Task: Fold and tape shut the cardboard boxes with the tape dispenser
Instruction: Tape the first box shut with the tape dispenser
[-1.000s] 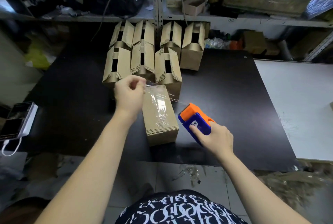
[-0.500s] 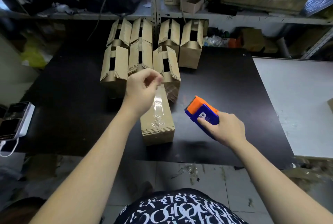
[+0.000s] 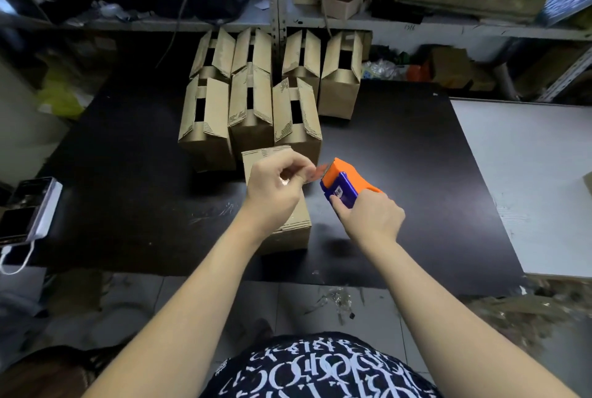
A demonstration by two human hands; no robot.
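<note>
Shirt fabric with white lettering fills the bottom edge, and two bare forearms reach out from it over the black desk. The right hand grips the blue and orange tape dispenser from behind, fingers wrapped round its body, its orange nose tilted up and to the left. The left hand hangs just beside that nose, fingers curled, thumb and forefinger pinching the tape end, a small blurred, glossy strip. Under the left hand lies the closed box, lengthwise near the desk's front edge. A phone with a white cable sits at the desk's left edge. Farther back stand the open boxes in two rows, flaps up, touching one another. A white panel adjoins the desk on the right. Behind everything runs a cluttered shelf.
</note>
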